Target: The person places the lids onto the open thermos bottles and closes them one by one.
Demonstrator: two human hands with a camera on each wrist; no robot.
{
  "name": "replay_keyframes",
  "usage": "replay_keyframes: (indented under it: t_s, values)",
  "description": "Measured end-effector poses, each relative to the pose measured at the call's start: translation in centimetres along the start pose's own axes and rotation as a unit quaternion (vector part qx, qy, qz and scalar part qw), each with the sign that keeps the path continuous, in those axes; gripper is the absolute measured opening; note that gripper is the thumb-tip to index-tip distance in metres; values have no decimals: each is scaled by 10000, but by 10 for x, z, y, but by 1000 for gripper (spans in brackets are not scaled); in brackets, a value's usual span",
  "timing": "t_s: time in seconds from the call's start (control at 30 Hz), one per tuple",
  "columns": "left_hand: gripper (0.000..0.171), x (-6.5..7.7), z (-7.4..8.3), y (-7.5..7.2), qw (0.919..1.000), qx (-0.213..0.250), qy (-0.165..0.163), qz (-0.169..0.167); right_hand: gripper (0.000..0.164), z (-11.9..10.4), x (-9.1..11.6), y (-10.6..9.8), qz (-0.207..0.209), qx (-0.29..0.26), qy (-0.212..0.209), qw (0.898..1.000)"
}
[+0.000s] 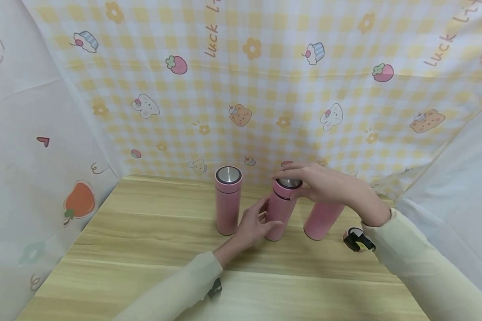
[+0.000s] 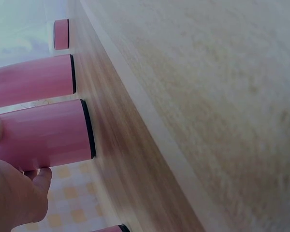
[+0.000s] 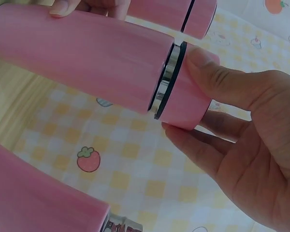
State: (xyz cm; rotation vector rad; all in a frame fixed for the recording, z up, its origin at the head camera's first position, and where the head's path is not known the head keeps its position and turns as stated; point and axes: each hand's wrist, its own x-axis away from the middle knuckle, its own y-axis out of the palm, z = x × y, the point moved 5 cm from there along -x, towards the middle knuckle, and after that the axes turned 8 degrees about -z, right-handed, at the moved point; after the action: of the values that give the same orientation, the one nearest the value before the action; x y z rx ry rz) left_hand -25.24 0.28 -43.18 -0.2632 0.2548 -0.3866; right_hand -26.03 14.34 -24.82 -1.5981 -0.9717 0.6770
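Three pink thermos bottles stand in a row on the wooden table. My left hand [image 1: 252, 227] grips the body of the middle thermos bottle [image 1: 278, 217]. With thumb and fingers, my right hand [image 3: 253, 121] holds its pink lid [image 3: 186, 99] from above. A strip of silver neck shows between lid and body in the right wrist view. Left of it is a thermos bottle [image 1: 227, 207] with its lid on. The right thermos bottle [image 1: 322, 219] is partly hidden by my right hand; its bare metal neck [image 3: 122, 224] shows in the right wrist view.
A short pink cylinder [image 2: 61, 34], which looks like a lid, sits on the table beyond the right bottle. Yellow checked cloth [image 1: 265, 89] hangs close behind the bottles, with white cloth [image 1: 20, 156] at the sides. The wooden table [image 1: 144, 249] extends in front.
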Motion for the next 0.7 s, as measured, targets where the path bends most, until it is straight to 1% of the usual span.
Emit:
replay_keyframes:
  t_s: [0.33, 0.53, 0.7]
  values:
    - [74, 1, 0, 1, 9999, 86, 105, -12, 57, -1, -1, -2, 64, 54, -23, 10000]
    - [75, 0, -1, 1, 9999, 111, 109, -31, 57, -4, -3, -3, 60, 2, 249, 9997]
    - [76, -1, -2, 1, 9999, 128, 57, -24, 56, -4, -5, -3, 124, 151, 391, 9990]
